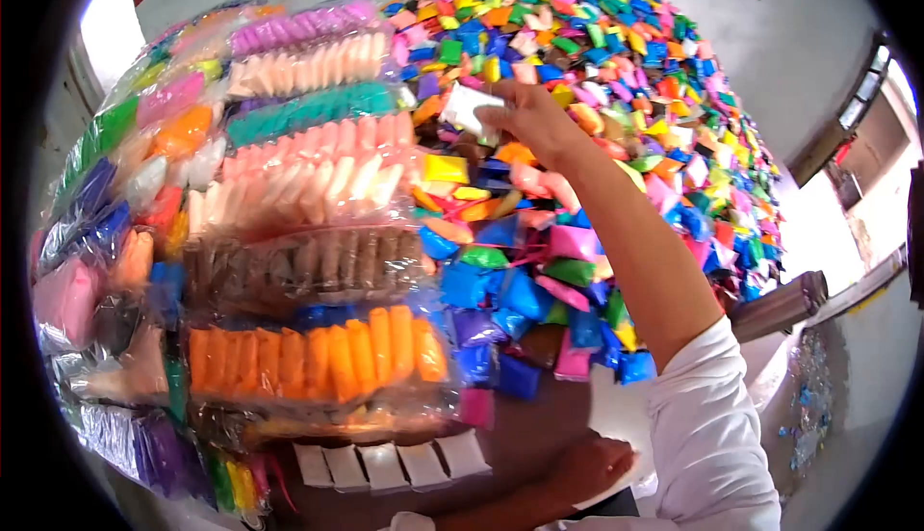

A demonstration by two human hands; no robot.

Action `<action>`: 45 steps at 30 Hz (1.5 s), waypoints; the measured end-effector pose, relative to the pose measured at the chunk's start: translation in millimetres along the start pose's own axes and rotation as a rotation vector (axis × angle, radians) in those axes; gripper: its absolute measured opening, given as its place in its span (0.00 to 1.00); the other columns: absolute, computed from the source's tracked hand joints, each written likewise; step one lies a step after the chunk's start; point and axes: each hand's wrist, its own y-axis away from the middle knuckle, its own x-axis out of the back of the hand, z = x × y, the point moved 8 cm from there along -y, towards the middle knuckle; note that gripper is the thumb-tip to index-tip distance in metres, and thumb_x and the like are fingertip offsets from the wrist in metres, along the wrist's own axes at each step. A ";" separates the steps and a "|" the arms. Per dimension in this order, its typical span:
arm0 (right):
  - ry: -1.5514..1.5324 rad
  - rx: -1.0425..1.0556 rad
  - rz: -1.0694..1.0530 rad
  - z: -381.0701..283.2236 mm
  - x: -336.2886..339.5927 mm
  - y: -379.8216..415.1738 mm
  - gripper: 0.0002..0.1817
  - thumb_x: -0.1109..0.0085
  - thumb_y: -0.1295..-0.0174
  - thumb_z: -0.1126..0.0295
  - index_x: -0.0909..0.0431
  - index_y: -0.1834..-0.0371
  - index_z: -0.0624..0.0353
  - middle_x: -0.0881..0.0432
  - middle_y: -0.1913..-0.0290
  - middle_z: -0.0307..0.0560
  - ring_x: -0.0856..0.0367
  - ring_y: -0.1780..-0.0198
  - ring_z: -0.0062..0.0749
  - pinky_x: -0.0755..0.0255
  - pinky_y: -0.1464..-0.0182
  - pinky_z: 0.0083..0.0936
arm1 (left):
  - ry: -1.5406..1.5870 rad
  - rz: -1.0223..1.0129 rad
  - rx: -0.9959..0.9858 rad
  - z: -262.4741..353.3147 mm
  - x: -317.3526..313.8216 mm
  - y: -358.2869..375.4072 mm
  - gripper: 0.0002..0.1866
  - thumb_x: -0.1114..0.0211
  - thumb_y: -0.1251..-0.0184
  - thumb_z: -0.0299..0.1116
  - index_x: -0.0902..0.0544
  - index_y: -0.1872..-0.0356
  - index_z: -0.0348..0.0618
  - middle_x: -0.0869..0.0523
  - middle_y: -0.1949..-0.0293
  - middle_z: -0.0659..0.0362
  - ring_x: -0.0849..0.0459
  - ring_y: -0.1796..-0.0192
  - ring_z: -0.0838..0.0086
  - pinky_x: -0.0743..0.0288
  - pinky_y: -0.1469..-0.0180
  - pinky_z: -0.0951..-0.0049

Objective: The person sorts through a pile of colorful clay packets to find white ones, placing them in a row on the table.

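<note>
My right hand (525,117) reaches up over the big heap and pinches a white packet (469,109) by its right side. Low in the view, my left hand (597,466) rests near the table edge with its fingers curled in; anything inside it is hidden. To the left of that hand, several white packets (385,466) lie side by side in a row on the brown table (553,420). A clear bag of orange packets (318,358) lies just beyond the row.
A tall heap of small coloured packets (577,50) fills the back and right. Stacked clear bags (308,184) of brown, pink, peach, teal and purple packets cover the left. A metallic cylinder (784,305) juts in at the right, beside my right arm.
</note>
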 end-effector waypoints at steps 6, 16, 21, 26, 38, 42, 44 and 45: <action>-0.124 -0.088 -0.097 -18.2 44.9 159.0 0.11 0.39 0.34 0.70 0.24 0.54 0.64 0.18 0.63 0.43 0.18 0.63 0.25 0.22 0.61 0.23 | 1.027 0.189 0.400 -116.6 -47.7 20.7 0.20 0.51 0.23 0.48 0.20 0.56 0.41 0.15 0.67 0.58 0.16 0.65 0.69 0.24 0.61 0.66; -0.333 -0.436 0.244 56.9 49.8 429.9 0.09 0.35 0.41 0.78 0.28 0.68 0.57 0.23 0.68 0.32 0.26 0.66 0.14 0.30 0.64 0.17 | 0.284 0.018 0.306 -20.6 12.7 0.6 0.16 0.44 0.26 0.44 0.24 0.63 0.38 0.23 0.73 0.59 0.24 0.71 0.75 0.30 0.68 0.70; -0.543 -0.438 0.299 51.2 27.6 464.6 0.08 0.35 0.38 0.75 0.23 0.59 0.61 0.18 0.62 0.37 0.22 0.60 0.18 0.27 0.56 0.19 | 0.004 0.083 0.087 -12.7 1.5 -0.9 0.15 0.38 0.31 0.41 0.24 0.64 0.36 0.21 0.70 0.49 0.20 0.69 0.59 0.27 0.66 0.63; -0.463 -0.442 0.307 52.6 30.1 470.4 0.11 0.38 0.34 0.70 0.21 0.54 0.65 0.17 0.61 0.37 0.21 0.59 0.19 0.26 0.56 0.21 | -0.052 -0.009 0.095 -15.7 -4.2 1.1 0.16 0.38 0.31 0.41 0.23 0.62 0.35 0.19 0.65 0.47 0.18 0.64 0.53 0.26 0.62 0.61; -0.628 -0.406 0.444 68.2 27.2 472.8 0.06 0.40 0.36 0.75 0.19 0.58 0.64 0.17 0.63 0.38 0.20 0.63 0.19 0.26 0.59 0.19 | -0.138 -0.034 0.052 -13.8 -4.9 0.8 0.16 0.41 0.28 0.42 0.22 0.58 0.37 0.18 0.61 0.47 0.18 0.59 0.52 0.26 0.57 0.59; -0.552 -0.430 0.381 67.8 24.1 469.5 0.06 0.39 0.38 0.75 0.20 0.60 0.64 0.17 0.66 0.38 0.20 0.65 0.19 0.26 0.62 0.19 | -0.154 -0.027 -0.005 -8.0 -5.3 0.6 0.16 0.42 0.28 0.42 0.22 0.57 0.37 0.18 0.62 0.47 0.19 0.59 0.51 0.26 0.58 0.58; -0.545 -0.409 0.351 69.0 25.4 468.0 0.06 0.38 0.40 0.76 0.20 0.61 0.64 0.17 0.66 0.38 0.20 0.67 0.20 0.26 0.64 0.19 | -0.144 -0.047 0.019 -6.6 -5.5 -0.6 0.16 0.42 0.28 0.42 0.22 0.57 0.37 0.18 0.62 0.46 0.19 0.58 0.51 0.27 0.58 0.58; -0.545 -0.410 0.348 70.7 24.1 468.1 0.06 0.38 0.40 0.76 0.20 0.61 0.64 0.17 0.66 0.38 0.20 0.67 0.20 0.26 0.64 0.19 | -0.130 -0.023 -0.006 -3.2 -4.1 -1.1 0.16 0.42 0.28 0.42 0.22 0.57 0.37 0.18 0.62 0.46 0.19 0.58 0.51 0.27 0.57 0.58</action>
